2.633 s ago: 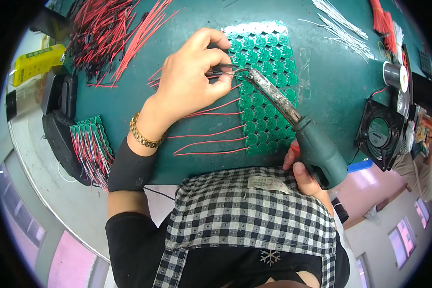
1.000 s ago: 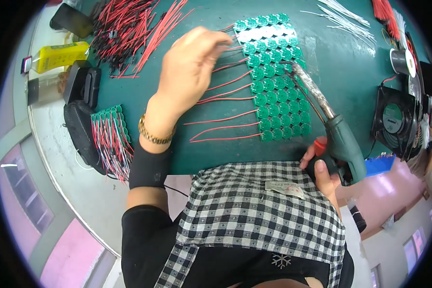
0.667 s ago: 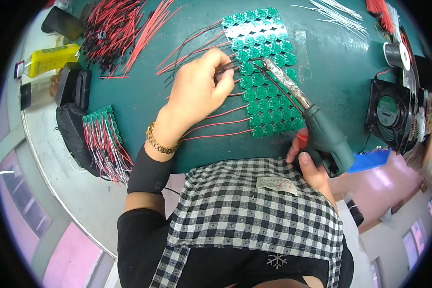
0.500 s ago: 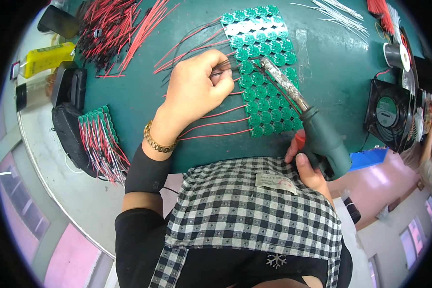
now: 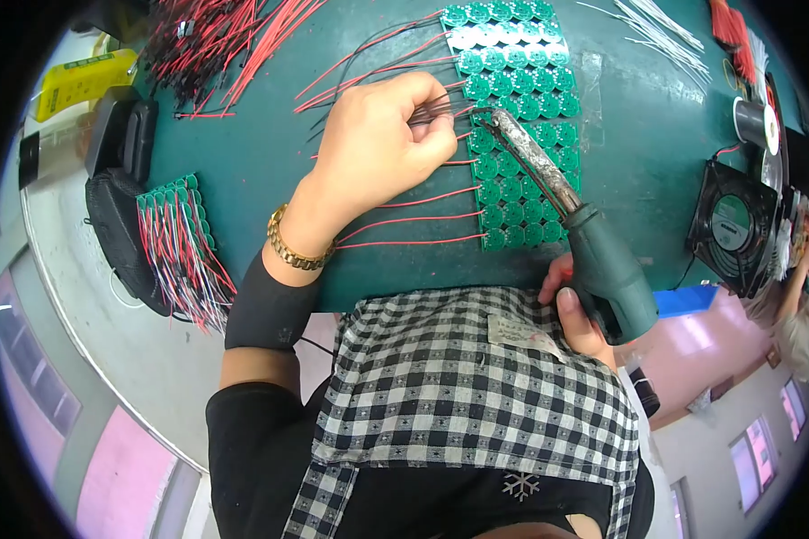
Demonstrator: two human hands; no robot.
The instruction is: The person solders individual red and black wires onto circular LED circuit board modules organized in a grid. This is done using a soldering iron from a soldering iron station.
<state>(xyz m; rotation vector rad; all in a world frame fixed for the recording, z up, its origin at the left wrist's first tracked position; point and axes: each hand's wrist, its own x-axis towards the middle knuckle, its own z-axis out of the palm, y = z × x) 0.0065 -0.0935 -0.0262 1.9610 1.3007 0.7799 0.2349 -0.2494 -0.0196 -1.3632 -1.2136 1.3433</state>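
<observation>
A panel of small round green circuit boards (image 5: 515, 166) lies on the table in front of me, with red wires (image 5: 422, 216) running from its left edge. My left hand (image 5: 373, 135) is closed, pinching a thin black wire (image 5: 434, 117) by that edge; several dark strands pass by its fingers. My right hand (image 5: 580, 325) grips the dark green handle of a soldering gun (image 5: 609, 269). Its scorched metal barrel points up and left, and the tip is at the panel's left edge, close to my left fingertips. Whether the tip touches a pad is too small to tell.
Loose red and black wires (image 5: 211, 49) are heaped at the far left, white wires (image 5: 661, 36) at the far right. A wired board bundle (image 5: 180, 238) sits beside a black case (image 5: 121, 234) on the left. On the right stand a solder spool (image 5: 755, 124) and a black fan (image 5: 733, 225).
The soldering gun's tip has moved left relative to the panel, to its left edge. My left hand keeps its pinch beside the panel. The whole view has shifted slightly.
</observation>
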